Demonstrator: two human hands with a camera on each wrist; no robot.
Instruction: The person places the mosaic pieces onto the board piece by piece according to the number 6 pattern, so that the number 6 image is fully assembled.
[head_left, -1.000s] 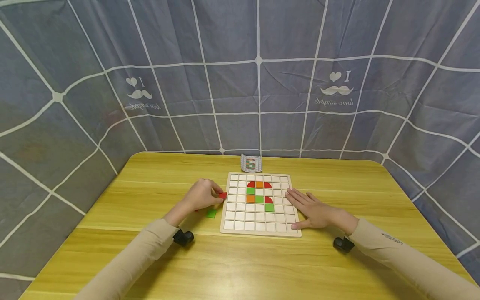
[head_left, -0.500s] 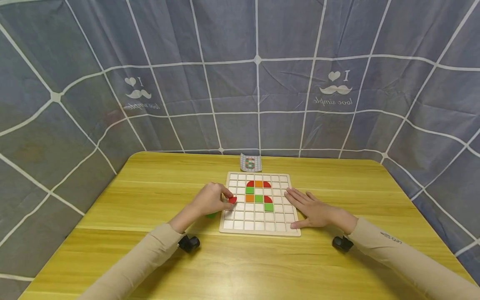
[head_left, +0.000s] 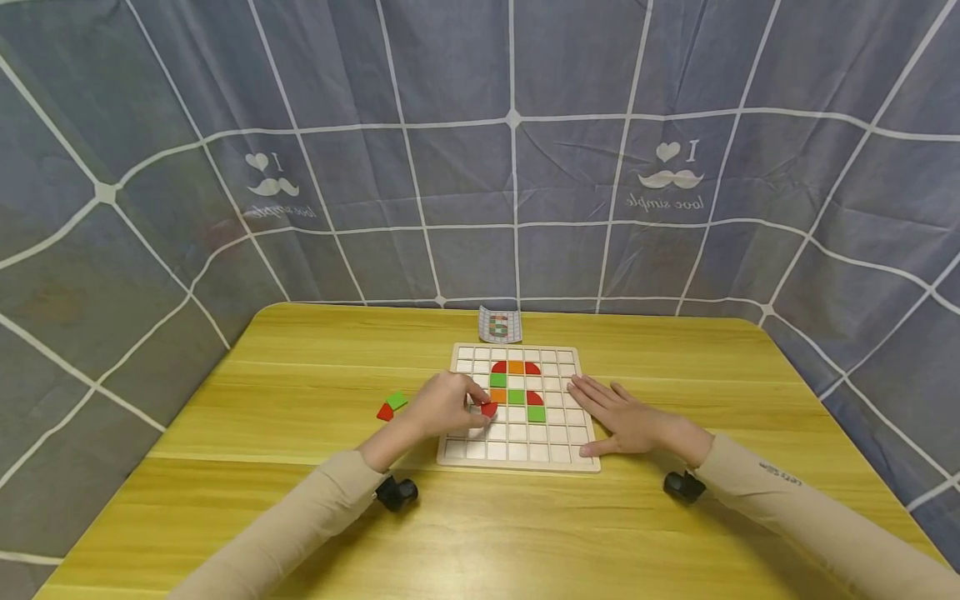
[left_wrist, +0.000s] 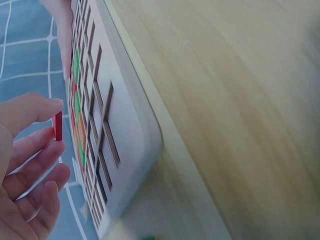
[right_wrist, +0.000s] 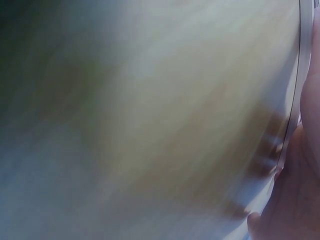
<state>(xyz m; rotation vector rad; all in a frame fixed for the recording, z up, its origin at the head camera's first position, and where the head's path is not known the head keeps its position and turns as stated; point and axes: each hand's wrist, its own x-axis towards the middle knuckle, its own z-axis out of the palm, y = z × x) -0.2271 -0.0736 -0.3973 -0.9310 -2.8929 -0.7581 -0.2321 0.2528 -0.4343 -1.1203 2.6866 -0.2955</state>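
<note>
Between thumb and fingers my left hand (head_left: 447, 404) pinches a red quarter-round tile (head_left: 490, 409) over the wooden grid board (head_left: 517, 467), just below an orange square tile (head_left: 498, 396). In the left wrist view the pinched tile (left_wrist: 58, 126) stands on edge, close above the board. Several red, orange and green tiles sit in the board's squares, among them a green tile (head_left: 536, 413) and a red quarter-round (head_left: 535, 398). My right hand (head_left: 630, 421) lies flat with straight fingers along the board's right edge. In the right wrist view part of that hand (right_wrist: 295, 195) shows at the edge.
Left of the board, a loose green tile (head_left: 397, 401) and a red tile (head_left: 386, 412) lie on the wooden table (head_left: 300, 400). A small curled pattern card (head_left: 499, 325) stands behind the board. A grey-blue gridded curtain (head_left: 465, 167) surrounds the table's back and sides.
My left hand has carried the red tile rightward from the board's left edge to over its squares. The loose tiles at left have come into view. The right hand stays in place.
</note>
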